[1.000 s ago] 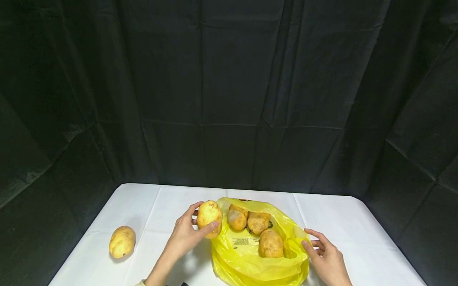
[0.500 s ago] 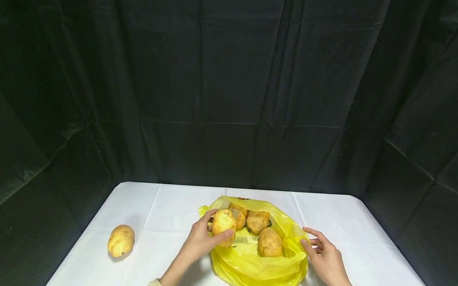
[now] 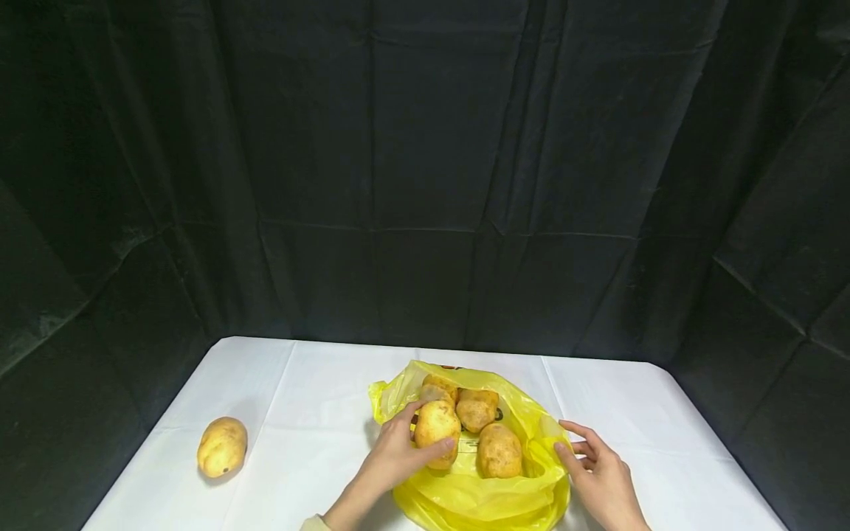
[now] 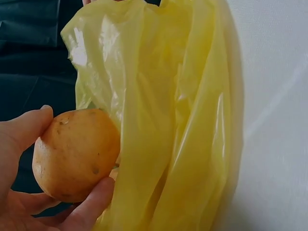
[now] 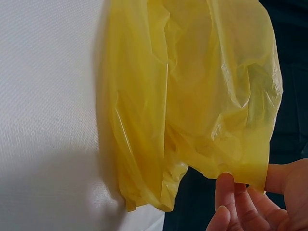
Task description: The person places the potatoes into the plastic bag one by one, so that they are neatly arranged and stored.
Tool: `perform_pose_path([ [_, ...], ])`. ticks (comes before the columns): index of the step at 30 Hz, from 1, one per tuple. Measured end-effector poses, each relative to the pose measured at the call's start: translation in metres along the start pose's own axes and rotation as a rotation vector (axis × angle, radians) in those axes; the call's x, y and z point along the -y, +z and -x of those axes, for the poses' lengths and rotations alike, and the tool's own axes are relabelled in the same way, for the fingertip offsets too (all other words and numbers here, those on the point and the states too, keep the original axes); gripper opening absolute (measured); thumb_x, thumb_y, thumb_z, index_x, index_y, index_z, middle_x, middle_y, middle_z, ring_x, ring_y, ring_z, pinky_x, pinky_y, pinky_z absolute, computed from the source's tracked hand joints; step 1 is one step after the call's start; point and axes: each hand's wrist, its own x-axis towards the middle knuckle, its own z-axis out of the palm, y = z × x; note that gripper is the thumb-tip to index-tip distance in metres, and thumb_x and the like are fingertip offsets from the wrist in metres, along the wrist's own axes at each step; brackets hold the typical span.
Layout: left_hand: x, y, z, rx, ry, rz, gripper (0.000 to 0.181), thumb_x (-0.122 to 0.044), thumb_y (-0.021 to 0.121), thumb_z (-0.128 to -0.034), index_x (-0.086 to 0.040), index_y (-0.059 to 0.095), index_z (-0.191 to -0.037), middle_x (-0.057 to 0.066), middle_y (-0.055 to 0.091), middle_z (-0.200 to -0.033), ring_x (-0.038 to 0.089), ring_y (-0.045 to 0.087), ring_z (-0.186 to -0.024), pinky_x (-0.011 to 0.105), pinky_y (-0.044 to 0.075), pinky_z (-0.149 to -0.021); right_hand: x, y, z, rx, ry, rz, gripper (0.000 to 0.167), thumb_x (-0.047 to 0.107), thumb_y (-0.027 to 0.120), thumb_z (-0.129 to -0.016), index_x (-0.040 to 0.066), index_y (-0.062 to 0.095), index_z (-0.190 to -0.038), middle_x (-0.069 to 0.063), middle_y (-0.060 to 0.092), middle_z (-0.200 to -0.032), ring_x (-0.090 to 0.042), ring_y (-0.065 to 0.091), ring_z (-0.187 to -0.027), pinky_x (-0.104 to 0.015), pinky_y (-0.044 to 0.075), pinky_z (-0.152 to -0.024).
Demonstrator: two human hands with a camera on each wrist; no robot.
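My left hand (image 3: 396,451) grips a potato (image 3: 438,429) between thumb and fingers, over the left side of the mouth of a yellow plastic bag (image 3: 478,501). In the left wrist view the held potato (image 4: 77,155) is beside the bag's edge (image 4: 159,96). Inside the bag lie three more potatoes: one at the back left (image 3: 440,388), one at the back right (image 3: 478,410) and one nearer the front (image 3: 499,451). At the bag's right rim my right hand (image 3: 600,476) pinches the plastic between thumb and fingers, as the right wrist view shows with the bag (image 5: 192,86).
Another potato (image 3: 222,447) lies by itself on the left of the white-covered table (image 3: 319,383). Black cloth (image 3: 425,184) hangs behind the table and on both sides.
My left hand has carried its potato to the right and slightly down, from the bag's left edge to over its opening. My right hand has stayed at the rim.
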Motion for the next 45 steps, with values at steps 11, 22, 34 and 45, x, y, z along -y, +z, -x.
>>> perform_pose_path([
  [11,0.001,0.019,-0.006,0.018,-0.005,-0.026,0.083,-0.047,0.076,-0.0823,-0.001,0.043,-0.143,0.023,0.052,-0.133,0.040,0.049,-0.121,0.056,0.043,-0.094,-0.001,0.002,-0.001,0.001,0.032,-0.005,0.044,0.023,0.065,-0.095,0.006,0.053,-0.134,-0.010,0.070,-0.096,-0.016,0.063,-0.074,-0.031,0.049,-0.065],
  [22,0.004,0.033,-0.007,0.029,-0.038,-0.050,0.084,-0.047,0.076,-0.0819,0.006,0.045,-0.140,0.025,0.051,-0.133,0.043,0.047,-0.124,0.057,0.040,-0.098,-0.002,0.003,-0.001,0.002,0.031,-0.008,0.043,0.024,0.065,-0.096,0.006,0.053,-0.133,-0.009,0.070,-0.095,-0.017,0.063,-0.074,-0.034,0.052,-0.068],
  [34,-0.001,0.041,-0.008,0.015,-0.066,-0.097,0.081,-0.047,0.076,-0.0811,0.002,0.048,-0.138,0.023,0.054,-0.132,0.042,0.049,-0.122,0.057,0.040,-0.097,-0.001,0.001,-0.001,0.005,0.021,0.004,0.042,0.024,0.064,-0.096,0.006,0.054,-0.133,-0.010,0.070,-0.096,-0.016,0.063,-0.073,-0.029,0.049,-0.064],
  [45,0.000,0.044,-0.009,0.045,-0.099,-0.109,0.082,-0.051,0.072,-0.0838,0.003,0.045,-0.140,0.023,0.051,-0.136,0.042,0.046,-0.126,0.057,0.038,-0.100,-0.001,0.002,0.000,0.008,0.023,0.002,0.044,0.026,0.065,-0.096,0.007,0.053,-0.134,-0.011,0.069,-0.098,-0.017,0.064,-0.076,-0.034,0.052,-0.068],
])
